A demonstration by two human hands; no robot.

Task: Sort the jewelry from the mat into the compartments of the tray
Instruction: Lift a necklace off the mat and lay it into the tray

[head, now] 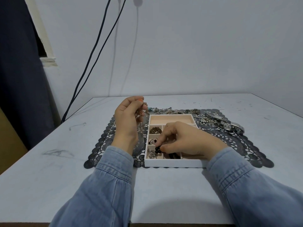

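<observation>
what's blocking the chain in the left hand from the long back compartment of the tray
Nothing visible: the left hand holds the chain beside the tray, and the right hand sits over nearer compartments.

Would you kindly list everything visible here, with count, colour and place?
table: one, pale grey, beneath everything
mat: one, dark grey lace, on table
tray: one, white, beige-lined, on the mat
bronze piece: one, brownish, left column, far cell
stone pieces: unclear, silver and dark, middle left cell
silver tangle: one, silver, nearest left cell
watches: unclear, silver, mat's far right
loose jewellery: many, mostly silver, mat behind tray
cables: two, dark, on wall
curtain: one, dark blue, left
chain: one, gold-toned, pinched by left hand
black beads: one strand, black, pinched over the tray
left hand: one, raised left of tray
right hand: one, over tray's near cells
</observation>
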